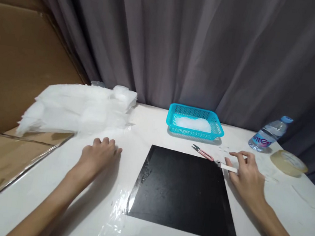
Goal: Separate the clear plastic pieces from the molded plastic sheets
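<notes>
A black square sheet (185, 193) lies flat on the white table, with clear shiny film along its left side. To its left, my left hand (99, 155) rests on the table with its fingers curled in, and nothing shows in it. My right hand (245, 174) is at the sheet's far right corner, fingers loosely bent around a slim white-handled tool (229, 168) with a metal tip; the exact kind of tool is unclear. Touching or nearly touching that tip are pink-handled thread snips (203, 152), their dark blades pointing left.
A turquoise basket (194, 133) holding white fluffy material (193, 123) stands at the back. White fluffy sheets (80, 108) are heaped at back left, beside a cardboard box (15, 68). On the right are a water bottle (268, 134) and a tape roll (287, 163). A grey curtain (167, 45) hangs behind.
</notes>
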{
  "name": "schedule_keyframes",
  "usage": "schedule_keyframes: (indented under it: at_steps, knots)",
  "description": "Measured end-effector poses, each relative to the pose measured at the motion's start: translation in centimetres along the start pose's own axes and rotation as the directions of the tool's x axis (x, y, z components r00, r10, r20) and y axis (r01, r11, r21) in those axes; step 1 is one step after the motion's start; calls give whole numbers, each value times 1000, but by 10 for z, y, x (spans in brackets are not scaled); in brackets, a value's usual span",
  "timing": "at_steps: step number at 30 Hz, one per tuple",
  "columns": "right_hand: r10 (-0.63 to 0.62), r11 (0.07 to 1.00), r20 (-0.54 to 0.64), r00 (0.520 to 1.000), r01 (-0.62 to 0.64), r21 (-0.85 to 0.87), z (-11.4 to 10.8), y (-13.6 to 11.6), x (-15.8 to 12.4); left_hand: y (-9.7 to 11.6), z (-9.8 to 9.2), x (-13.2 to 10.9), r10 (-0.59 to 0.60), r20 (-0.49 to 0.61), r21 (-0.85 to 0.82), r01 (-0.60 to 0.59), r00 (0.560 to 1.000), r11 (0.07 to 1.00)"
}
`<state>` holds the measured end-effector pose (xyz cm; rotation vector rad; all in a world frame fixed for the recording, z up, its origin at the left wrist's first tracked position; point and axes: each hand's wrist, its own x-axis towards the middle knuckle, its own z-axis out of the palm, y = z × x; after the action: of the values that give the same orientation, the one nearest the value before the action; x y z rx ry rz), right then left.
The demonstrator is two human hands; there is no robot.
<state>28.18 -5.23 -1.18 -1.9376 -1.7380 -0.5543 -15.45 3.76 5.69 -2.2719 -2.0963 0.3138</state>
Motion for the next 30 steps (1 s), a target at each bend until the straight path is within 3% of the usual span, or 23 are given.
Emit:
schedule_keyframes:
  at_steps: [4,7,13,16,20,26,30]
  knots:
    - [-52,998,-40,998,54,28,5,-11,-6,1,4,2,-72,20,7,72,997,997]
    - [-68,996,-30,997,70,53,5,-14,-9,3,5,2,-62,16,19,62,998,998]
    - [-137,985,-44,990,141,103,8,-23,-15,3,-11,1,120,51,-56,-117,992,992]
    - [-207,966,-40,978,211,149,8,-28,-15,26,-11,-10,262,46,-175,-251,964,952]
    - [-289,915,66,955,255,313,2,-39,-18,78,0,-36,400,20,-361,-367,916,858]
    - [-351,795,363,863,70,602,-19,-67,-25,136,13,-70,493,1,-598,-394,870,698]
    - [-238,682,526,816,-245,689,-28,-79,-25,162,18,-92,594,-55,-763,-417,802,493]
